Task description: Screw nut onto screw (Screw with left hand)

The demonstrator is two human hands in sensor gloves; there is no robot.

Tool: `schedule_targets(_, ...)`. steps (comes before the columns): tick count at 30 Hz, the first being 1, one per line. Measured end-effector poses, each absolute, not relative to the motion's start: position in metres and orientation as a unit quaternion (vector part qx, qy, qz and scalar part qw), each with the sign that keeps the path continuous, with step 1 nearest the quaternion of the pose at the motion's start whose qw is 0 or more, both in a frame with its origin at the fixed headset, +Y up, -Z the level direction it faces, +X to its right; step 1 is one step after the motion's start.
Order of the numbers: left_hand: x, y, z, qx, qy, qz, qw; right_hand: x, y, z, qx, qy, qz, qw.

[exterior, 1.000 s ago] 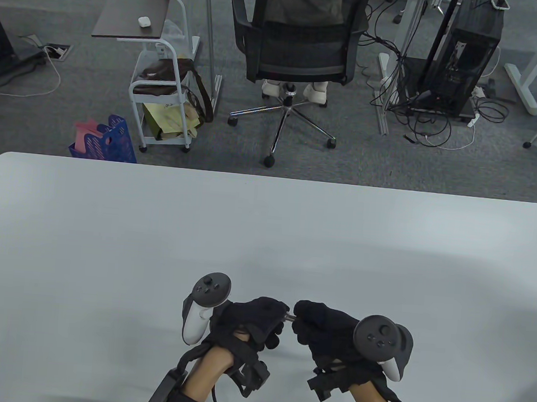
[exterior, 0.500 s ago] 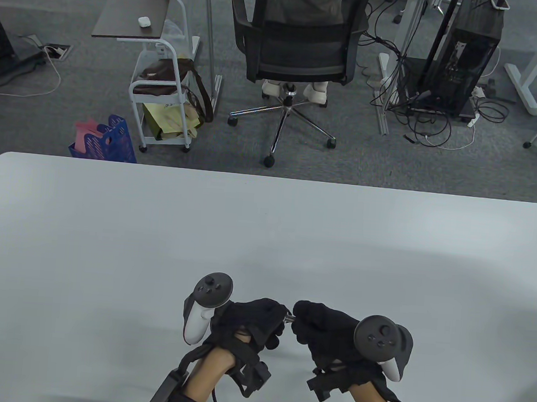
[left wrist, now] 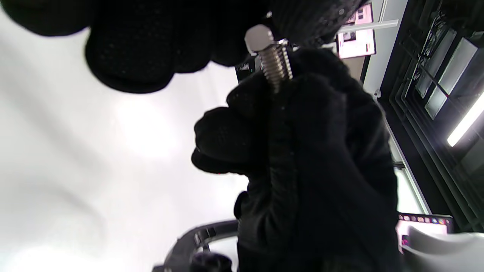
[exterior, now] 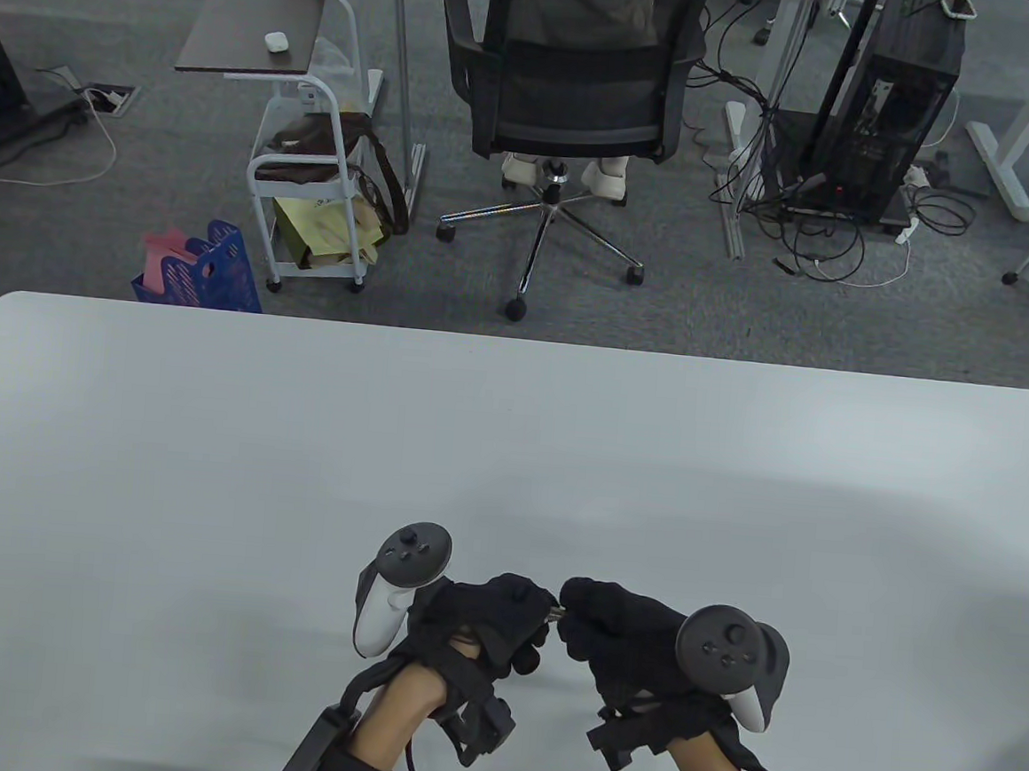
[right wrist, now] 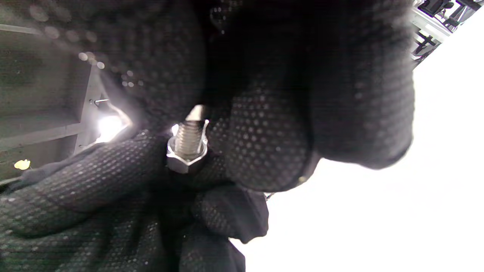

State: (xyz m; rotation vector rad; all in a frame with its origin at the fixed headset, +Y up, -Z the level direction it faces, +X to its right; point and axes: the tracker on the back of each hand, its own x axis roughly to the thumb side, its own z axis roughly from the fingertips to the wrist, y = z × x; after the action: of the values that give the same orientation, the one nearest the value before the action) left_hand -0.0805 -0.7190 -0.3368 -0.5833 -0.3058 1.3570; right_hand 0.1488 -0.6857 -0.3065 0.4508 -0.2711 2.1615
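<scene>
Low on the near side of the white bench (exterior: 205,468), the left hand (exterior: 483,619) sat with its white tracker (exterior: 388,585) strapped to the back. Its fingers (left wrist: 128,56) were curled in and pinched the head end of the screw (left wrist: 274,60); in the left wrist view the pale hex head sat at the fingertips, with the threaded shank running out from it into the other glove. Some of its lower fingers stayed loosely curled beneath the grip.

Between the two hands, the screw (exterior: 555,612) showed only as a short glint of metal in the table view, held above the bench and lying roughly level, pointing from one hand to the other.

Just right of that, the right hand (exterior: 628,635) met the left almost knuckle to knuckle. Its fingers (right wrist: 264,143) were closed tightly around the shank, and in the right wrist view a hex piece (right wrist: 186,160) that looked like the nut sat on the threads against the glove, with thread standing clear beyond it. How far it was threaded on could not be told. The right hand's dark tracker (exterior: 729,652) rode on its back, farthest right.
</scene>
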Motion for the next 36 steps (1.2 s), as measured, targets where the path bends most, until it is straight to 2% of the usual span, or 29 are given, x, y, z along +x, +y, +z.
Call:
schedule_targets(2, -0.0816, -0.7196, -0.3363, -0.259, -0.138, 0.623, 0.725, 0.1495, -0.6851, -0.3066, 0.180, -0.112, 0.871, 0.444)
schedule_targets(6, -0.0840, -0.7194, -0.3363, -0.225, -0.112, 0.615, 0.748, 0.1503, -0.6848, -0.3067, 0.179, -0.113, 0.868, 0.449)
schedule_targets(13, -0.0820, -0.7166, -0.3372, -0.259, -0.142, 0.615, 0.731, 0.1504, -0.6846, -0.3067, 0.180, -0.113, 0.868, 0.449)
schedule_targets(18, -0.0850, -0.7186, -0.3369, -0.223, -0.119, 0.620, 0.743, 0.1503, -0.6843, -0.3065, 0.181, -0.113, 0.867, 0.450)
schedule_targets(26, -0.0814, -0.7175, -0.3371, -0.261, -0.142, 0.621, 0.725, 0.1501, -0.6842, -0.3063, 0.183, -0.113, 0.867, 0.449)
schedule_targets(30, -0.0836, -0.7202, -0.3365, -0.239, -0.120, 0.625, 0.733, 0.1505, -0.6838, -0.3060, 0.182, -0.116, 0.866, 0.451)
schedule_targets(34, -0.0814, -0.7179, -0.3377, -0.237, -0.130, 0.622, 0.735, 0.1510, -0.6841, -0.3064, 0.183, -0.115, 0.867, 0.449)
schedule_targets(36, -0.0805, -0.7172, -0.3377, -0.262, -0.143, 0.618, 0.727, 0.1503, -0.6843, -0.3063, 0.184, -0.112, 0.866, 0.451)
